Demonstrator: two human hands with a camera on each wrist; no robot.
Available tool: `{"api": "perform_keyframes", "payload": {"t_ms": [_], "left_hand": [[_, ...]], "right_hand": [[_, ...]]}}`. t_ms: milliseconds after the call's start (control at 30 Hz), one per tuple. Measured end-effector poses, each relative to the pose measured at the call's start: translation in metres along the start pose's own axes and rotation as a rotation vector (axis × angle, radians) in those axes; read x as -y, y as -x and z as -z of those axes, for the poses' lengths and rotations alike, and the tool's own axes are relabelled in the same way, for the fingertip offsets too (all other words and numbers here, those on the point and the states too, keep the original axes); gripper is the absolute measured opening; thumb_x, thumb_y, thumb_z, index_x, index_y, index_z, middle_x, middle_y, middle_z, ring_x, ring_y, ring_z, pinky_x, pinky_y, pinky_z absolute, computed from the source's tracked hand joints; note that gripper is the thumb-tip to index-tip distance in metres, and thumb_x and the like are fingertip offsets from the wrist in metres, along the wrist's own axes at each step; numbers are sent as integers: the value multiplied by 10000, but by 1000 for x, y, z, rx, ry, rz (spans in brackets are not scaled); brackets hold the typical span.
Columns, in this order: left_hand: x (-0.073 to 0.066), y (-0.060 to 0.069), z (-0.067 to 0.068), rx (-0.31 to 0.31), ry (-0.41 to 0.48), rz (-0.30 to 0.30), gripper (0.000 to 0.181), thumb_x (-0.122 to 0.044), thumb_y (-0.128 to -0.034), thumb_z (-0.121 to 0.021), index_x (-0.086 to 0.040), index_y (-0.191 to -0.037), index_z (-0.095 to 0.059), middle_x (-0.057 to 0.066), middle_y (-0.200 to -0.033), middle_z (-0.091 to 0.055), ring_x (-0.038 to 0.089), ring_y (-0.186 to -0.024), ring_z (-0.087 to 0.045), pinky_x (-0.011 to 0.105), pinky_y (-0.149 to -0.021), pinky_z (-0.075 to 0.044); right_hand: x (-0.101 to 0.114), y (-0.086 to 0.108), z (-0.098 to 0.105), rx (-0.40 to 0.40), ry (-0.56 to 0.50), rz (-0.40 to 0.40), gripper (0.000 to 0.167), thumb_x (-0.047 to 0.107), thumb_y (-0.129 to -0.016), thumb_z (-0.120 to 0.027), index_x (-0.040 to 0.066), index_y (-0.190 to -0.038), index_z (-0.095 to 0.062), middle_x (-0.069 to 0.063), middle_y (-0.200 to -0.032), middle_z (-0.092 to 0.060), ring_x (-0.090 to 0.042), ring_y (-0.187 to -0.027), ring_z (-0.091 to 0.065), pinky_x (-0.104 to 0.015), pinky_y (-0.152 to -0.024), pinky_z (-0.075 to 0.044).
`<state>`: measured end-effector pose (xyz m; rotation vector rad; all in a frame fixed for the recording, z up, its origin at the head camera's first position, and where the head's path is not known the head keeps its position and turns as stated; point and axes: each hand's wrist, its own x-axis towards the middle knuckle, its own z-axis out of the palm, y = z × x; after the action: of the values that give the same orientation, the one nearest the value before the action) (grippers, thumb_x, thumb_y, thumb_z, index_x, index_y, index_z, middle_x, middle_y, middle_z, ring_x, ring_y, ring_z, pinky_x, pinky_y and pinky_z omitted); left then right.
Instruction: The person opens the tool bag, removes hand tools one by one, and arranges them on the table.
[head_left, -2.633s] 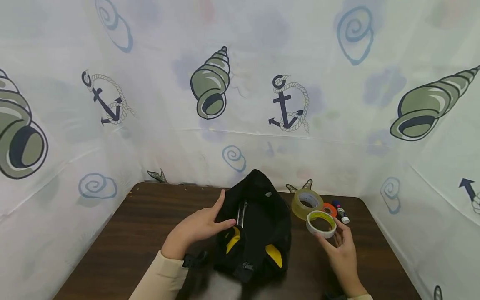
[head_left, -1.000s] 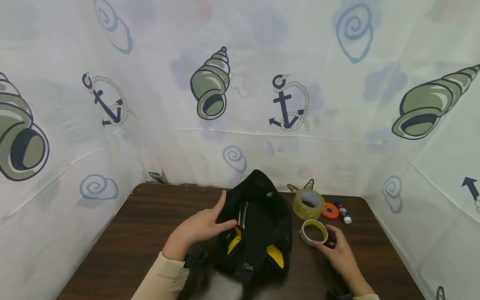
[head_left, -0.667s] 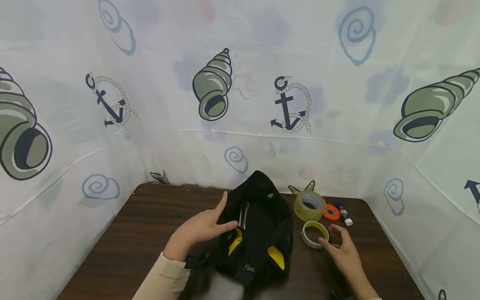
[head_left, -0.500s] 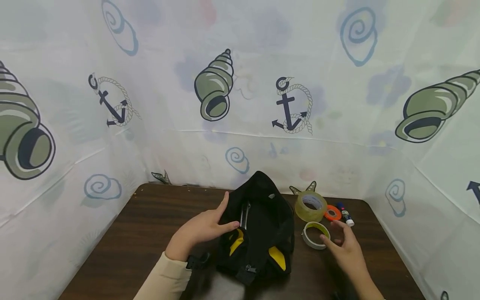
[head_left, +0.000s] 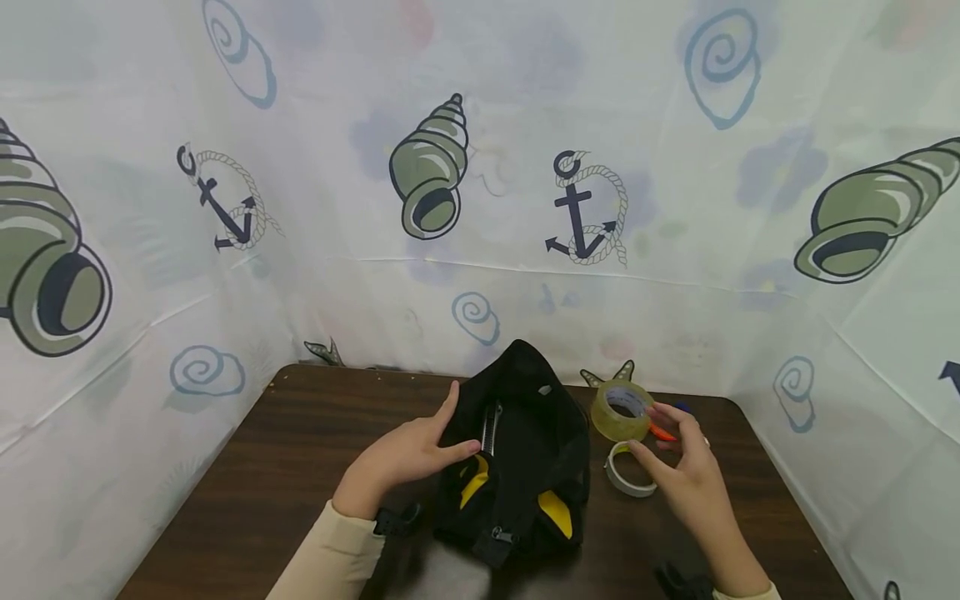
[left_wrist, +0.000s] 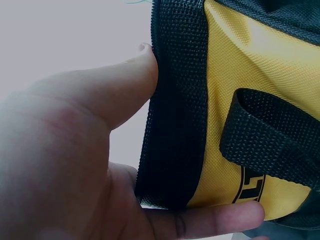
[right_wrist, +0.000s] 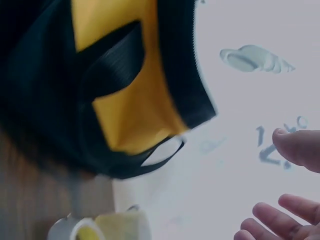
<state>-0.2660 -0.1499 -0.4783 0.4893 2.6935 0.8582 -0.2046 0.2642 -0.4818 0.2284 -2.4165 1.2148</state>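
A black and yellow fabric bag (head_left: 517, 450) with an unzipped top stands mid-table. My left hand (head_left: 408, 462) rests on its left side with index finger and thumb straight; in the left wrist view the thumb touches the bag's zip edge (left_wrist: 172, 125) and another finger lies along the yellow side panel (left_wrist: 225, 165). To the right, my right hand (head_left: 686, 471) hovers with thumb and fingers spread, fingertips by a clear packing tape roll (head_left: 618, 423). A narrower white tape roll (head_left: 626, 485) lies in front, partly behind the thumb. Nothing shows between the right fingers (right_wrist: 270, 220).
An orange ring-shaped roll (head_left: 662, 432) sits behind the right hand, mostly covered. Of a glue-stick-like tube only the blue end (head_left: 682, 407) shows. The dark wood table (head_left: 300, 467) meets a patterned white curtain (head_left: 510, 275) at its back and sides.
The right hand held the white tape roll, set it down nearer the bag and let go. It has since moved away to the clear tape roll. The left hand has stayed put.
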Motion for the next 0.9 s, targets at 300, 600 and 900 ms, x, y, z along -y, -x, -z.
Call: {"api": "perform_keyframes", "payload": {"t_ms": [300, 600, 900], "left_hand": [[1, -3, 0, 3, 13, -10, 1107, -826, -980, -561, -357, -1757, 72, 162, -1529, -661, 338, -1332, -706, 589, -1111, -555], [0, -2, -1, 2, -4, -3, 1114, -828, -979, -560, -329, -1767, 49, 154, -1548, -646, 335, -1334, -706, 586, -1116, -553], [1, -3, -2, -1, -12, -8, 1109, -819, -987, -557, -334, -1764, 67, 137, -1500, -685, 314, -1296, -727, 572, -1096, -568]], "right_hand": [[40, -7, -2, 43, -75, 30, 652, 214, -1020, -807, 92, -1577, -491, -135, -1530, -617, 129, -1298, -513, -59, -994, -460], [66, -19, -12, 96, -117, 13, 656, 263, -1040, -783, 143, -1602, -466, -89, -1571, -580, -118, -1369, -576, -90, -1040, -476], [85, -35, -29, 150, -221, 23, 643, 220, -1039, -780, 128, -1594, -470, -100, -1582, -577, -308, -1426, -568, -145, -1100, -486]]}}
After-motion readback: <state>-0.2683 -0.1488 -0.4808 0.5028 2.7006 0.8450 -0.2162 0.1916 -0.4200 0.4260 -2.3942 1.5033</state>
